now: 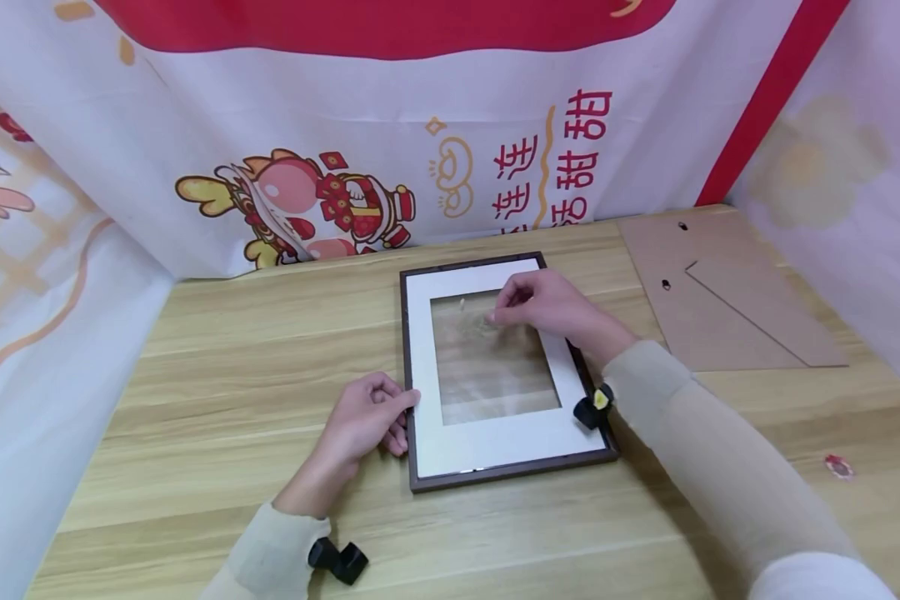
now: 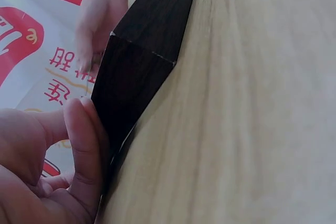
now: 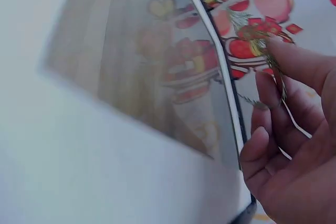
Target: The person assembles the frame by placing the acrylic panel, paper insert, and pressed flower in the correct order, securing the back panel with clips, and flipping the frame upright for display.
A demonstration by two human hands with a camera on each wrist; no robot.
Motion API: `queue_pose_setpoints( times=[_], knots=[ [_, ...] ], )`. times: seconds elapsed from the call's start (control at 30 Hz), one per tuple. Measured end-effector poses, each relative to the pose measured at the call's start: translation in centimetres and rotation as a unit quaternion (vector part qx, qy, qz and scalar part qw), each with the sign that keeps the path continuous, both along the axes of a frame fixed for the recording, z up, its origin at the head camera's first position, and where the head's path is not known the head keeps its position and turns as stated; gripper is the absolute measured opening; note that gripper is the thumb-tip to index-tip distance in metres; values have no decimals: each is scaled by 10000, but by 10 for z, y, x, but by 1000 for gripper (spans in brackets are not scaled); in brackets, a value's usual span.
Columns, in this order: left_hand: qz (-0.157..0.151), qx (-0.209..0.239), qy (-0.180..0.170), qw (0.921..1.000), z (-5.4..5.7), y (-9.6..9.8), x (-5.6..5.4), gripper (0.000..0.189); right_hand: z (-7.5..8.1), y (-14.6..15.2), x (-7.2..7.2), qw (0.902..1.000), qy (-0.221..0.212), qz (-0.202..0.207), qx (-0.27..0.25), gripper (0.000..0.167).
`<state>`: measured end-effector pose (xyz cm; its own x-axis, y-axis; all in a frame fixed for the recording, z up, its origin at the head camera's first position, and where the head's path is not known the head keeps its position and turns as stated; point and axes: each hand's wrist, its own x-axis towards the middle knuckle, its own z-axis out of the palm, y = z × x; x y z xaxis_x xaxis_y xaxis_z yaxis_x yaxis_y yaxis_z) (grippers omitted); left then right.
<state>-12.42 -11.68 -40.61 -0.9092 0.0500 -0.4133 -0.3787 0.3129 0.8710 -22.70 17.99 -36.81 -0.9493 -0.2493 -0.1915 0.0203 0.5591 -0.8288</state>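
Note:
A dark-brown picture frame (image 1: 514, 472) with a white mat (image 1: 495, 450) lies flat on the wooden table, glass showing in the mat's window. My left hand (image 1: 371, 415) grips the frame's left side, thumb over the edge and other fingers bent beside it. In the left wrist view, fingertips (image 2: 84, 140) press against the dark frame side. Over the window's upper right is my right hand (image 1: 543, 304), pinching a thin, feathery green sprig (image 3: 258, 46) between thumb and fingers. A small pale speck (image 1: 462, 304) shows in the window near its top.
A brown backing board (image 1: 727, 312) with a stand flap and two small hangers lies at the right rear. A small red-and-white piece (image 1: 840, 467) is on the table (image 1: 255, 367) at right. Printed cloth (image 1: 390, 117) hangs behind and at both sides.

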Motion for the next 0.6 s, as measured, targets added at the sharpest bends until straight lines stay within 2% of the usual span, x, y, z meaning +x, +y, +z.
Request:
queue_pose_setpoints(
  times=[0.13, 0.23, 0.37, 0.47, 0.6],
  knots=[
    [-19, 27, -30, 10000, -1, 0, 0, 24, -5, -15, -9, 9995, 160, -179, 213, 23],
    [-12, 66, -40, 10000, -1, 1, 0, 24, -7, -23, -15, 9964, 443, -271, 677, 24],
    [-17, 96, -36, 9999, -2, 1, 0, 23, -8, -30, -17, 9865, 838, -387, 1350, 27],
    [-18, 105, -43, 9999, -2, 1, 0, 23, -7, -32, -17, 9838, 965, -505, 1425, 29],
    [7, 132, -67, 9999, -2, -1, -1, 23, -4, -31, -14, 9862, 969, -500, 1248, 26]
  ],
)
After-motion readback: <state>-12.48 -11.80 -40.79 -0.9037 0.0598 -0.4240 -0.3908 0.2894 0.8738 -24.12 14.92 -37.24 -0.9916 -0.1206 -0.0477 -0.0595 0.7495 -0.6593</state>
